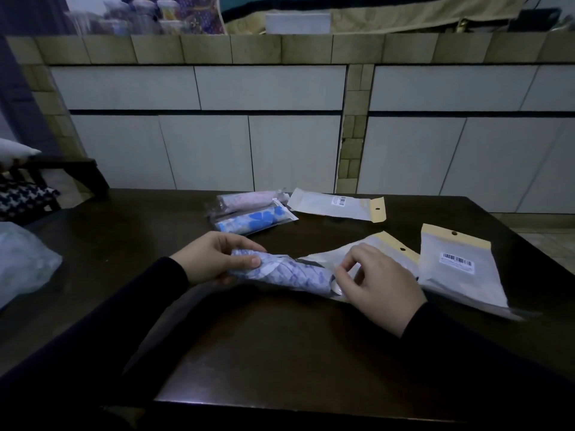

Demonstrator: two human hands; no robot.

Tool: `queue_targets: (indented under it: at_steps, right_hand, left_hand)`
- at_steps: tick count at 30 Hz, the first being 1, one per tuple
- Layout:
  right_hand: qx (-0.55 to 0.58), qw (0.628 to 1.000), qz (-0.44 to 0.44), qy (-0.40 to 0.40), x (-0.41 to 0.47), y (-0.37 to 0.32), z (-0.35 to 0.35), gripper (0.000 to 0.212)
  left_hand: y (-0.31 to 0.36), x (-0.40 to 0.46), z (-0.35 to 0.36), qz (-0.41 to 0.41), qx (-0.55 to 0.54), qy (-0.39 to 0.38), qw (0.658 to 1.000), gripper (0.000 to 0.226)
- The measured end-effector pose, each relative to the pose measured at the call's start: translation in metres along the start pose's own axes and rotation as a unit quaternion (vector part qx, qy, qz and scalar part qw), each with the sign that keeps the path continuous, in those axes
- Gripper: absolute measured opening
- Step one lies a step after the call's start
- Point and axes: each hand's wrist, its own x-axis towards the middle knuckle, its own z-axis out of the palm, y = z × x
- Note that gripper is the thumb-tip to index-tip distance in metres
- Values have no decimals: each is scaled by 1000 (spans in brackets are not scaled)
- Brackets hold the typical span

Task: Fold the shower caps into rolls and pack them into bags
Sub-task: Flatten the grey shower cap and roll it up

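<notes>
The left hand [214,258] is gripping one end of a rolled shower cap [280,272], pale with a purple print, its fingers and thumb curled round the roll just above the dark surface [280,353]. The right hand [373,275] is pinching the mouth of a clear bag [373,247] with a yellow header strip, fingers bent around the film at the opening, and the roll's far end is sitting at or just inside that mouth; how far in it is I cannot tell, since the hand is covering the spot. The cap is looking like thin, soft plastic film, very light, and it is probably wanting to spring loose from its roll, so holding it round the girth near the trailing end, as the left hand is doing, seems the sound place to keep it tight while feeding it forward. The bag is thin and slippery too and likely to collapse shut, so the opening needs spreading at its lip. Further back on the surface, two packed bags are lying side by side and touching: a blue-flowered one [255,220] and a pinkish one [249,200] behind it. An empty bag [336,205] is lying flat just to their right, and another empty bag with a barcode label [460,265] is lying to the right of the hands. A crumpled clear plastic wrap [21,259] is sitting at the left edge.
</notes>
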Motion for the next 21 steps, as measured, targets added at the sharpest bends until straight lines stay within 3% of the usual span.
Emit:
queue_targets:
  at_steps: [4,7,12,17,21]
  right_hand:
    - [-23,996,-77,39,-3,-6,9,15]
    - [-16,992,-120,43,-3,-10,19,16]
    - [-29,988,-150,-23,7,-2,9,29]
    - [-94,985,-83,-117,15,18,1,50]
    - [-70,990,-74,-98,12,16,9,52]
  left_hand:
    - [5,5,24,-2,-40,22,999,22]
    - [5,9,44,-9,-71,49,996,21]
    - [-1,16,40,-46,-53,94,993,27]
    - [-4,18,35,-33,-47,105,993,20]
    - [0,24,39,-51,-70,116,989,26]
